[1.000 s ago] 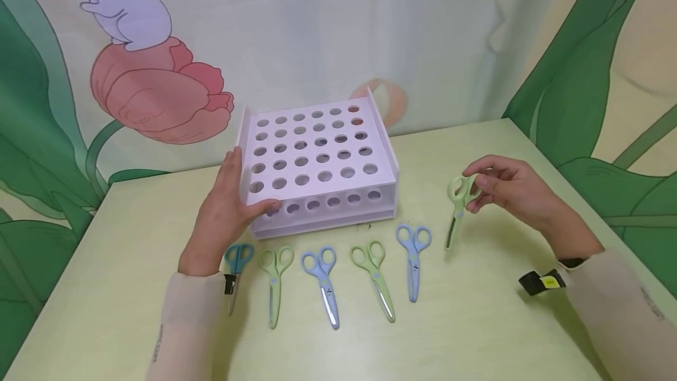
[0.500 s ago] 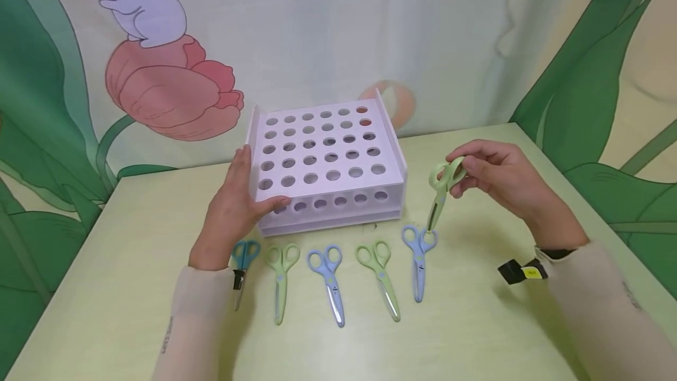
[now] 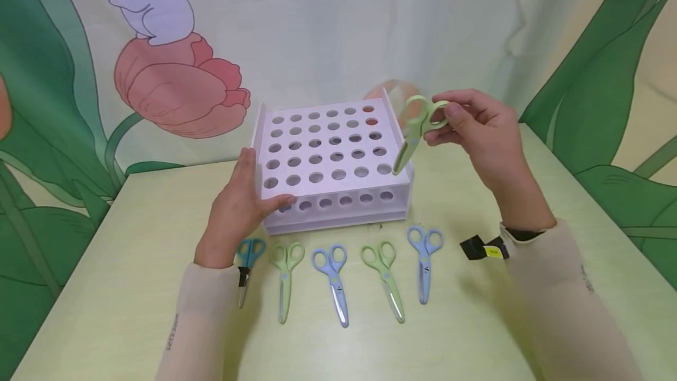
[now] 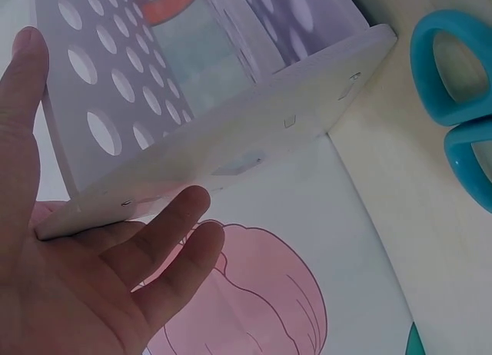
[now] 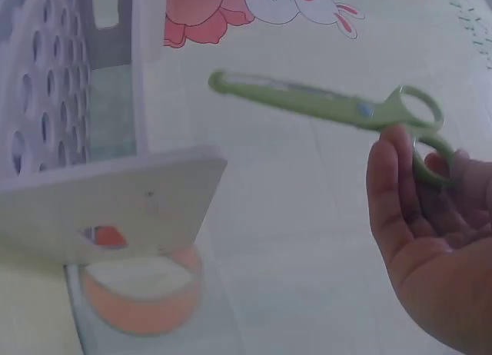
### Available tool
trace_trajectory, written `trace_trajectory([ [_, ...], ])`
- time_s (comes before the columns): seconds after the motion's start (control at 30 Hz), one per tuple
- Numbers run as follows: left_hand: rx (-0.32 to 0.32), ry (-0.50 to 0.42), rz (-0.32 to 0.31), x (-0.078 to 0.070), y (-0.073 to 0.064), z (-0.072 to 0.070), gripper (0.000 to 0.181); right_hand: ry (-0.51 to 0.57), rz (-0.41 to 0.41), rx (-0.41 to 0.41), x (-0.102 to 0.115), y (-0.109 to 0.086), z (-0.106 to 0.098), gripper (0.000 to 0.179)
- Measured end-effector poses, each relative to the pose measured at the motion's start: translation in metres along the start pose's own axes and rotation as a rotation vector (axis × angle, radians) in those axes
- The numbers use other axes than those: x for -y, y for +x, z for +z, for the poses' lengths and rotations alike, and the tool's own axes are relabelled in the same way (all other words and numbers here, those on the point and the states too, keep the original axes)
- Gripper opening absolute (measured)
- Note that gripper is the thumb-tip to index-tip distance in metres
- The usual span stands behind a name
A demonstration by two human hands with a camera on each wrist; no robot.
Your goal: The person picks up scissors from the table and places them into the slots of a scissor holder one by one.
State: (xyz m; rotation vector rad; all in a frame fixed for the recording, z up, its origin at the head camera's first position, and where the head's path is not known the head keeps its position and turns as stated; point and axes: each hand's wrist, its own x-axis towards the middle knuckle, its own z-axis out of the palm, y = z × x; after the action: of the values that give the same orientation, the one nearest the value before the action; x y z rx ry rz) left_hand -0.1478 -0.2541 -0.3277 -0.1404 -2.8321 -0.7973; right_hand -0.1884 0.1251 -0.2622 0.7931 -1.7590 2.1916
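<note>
A white rack (image 3: pixel 338 191) with rows of round holes stands against the back. My left hand (image 3: pixel 233 210) holds its left front corner, thumb over the front edge and fingers along the outer side panel (image 4: pixel 254 151). In my right hand (image 3: pixel 483 134), thumb and fingers pinch one handle loop of green scissors (image 3: pixel 413 134). Those scissors hang tip down and leftward, their tip overlapping the rack's right front holes in the head view. In the right wrist view the green scissors (image 5: pixel 307 101) are off the rack's side panel (image 5: pixel 154 209).
In front of the rack lie teal scissors (image 3: pixel 247 254), green scissors (image 3: pixel 285 278), blue scissors (image 3: pixel 334 278), more green scissors (image 3: pixel 388 275) and more blue scissors (image 3: pixel 424 260). A printed curtain (image 3: pixel 317 34) hangs behind the pale green table (image 3: pixel 132 287).
My right hand has lifted the green scissors and carried them left, from the table's right side to the rack's right front corner. My left hand stays on the rack. The head view shifts slightly.
</note>
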Motion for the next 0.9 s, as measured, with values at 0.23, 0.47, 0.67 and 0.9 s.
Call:
trace_trajectory([
  [0.23,-0.012,-0.009,0.02,-0.001,0.0,0.001,0.118,-0.176,-0.036,-0.048,-0.018,0.002,0.02,0.022],
  [0.47,-0.002,-0.014,0.002,-0.001,0.001,0.0,0.121,-0.257,0.049,-0.011,-0.025,0.001,0.021,0.023],
  [0.67,0.009,-0.026,-0.011,-0.001,0.001,0.0,0.123,-0.427,0.151,0.006,-0.031,0.0,0.024,0.021],
  [0.9,0.017,-0.011,-0.025,-0.002,0.002,0.0,0.123,-0.607,0.241,0.069,-0.033,-0.002,0.026,0.022],
])
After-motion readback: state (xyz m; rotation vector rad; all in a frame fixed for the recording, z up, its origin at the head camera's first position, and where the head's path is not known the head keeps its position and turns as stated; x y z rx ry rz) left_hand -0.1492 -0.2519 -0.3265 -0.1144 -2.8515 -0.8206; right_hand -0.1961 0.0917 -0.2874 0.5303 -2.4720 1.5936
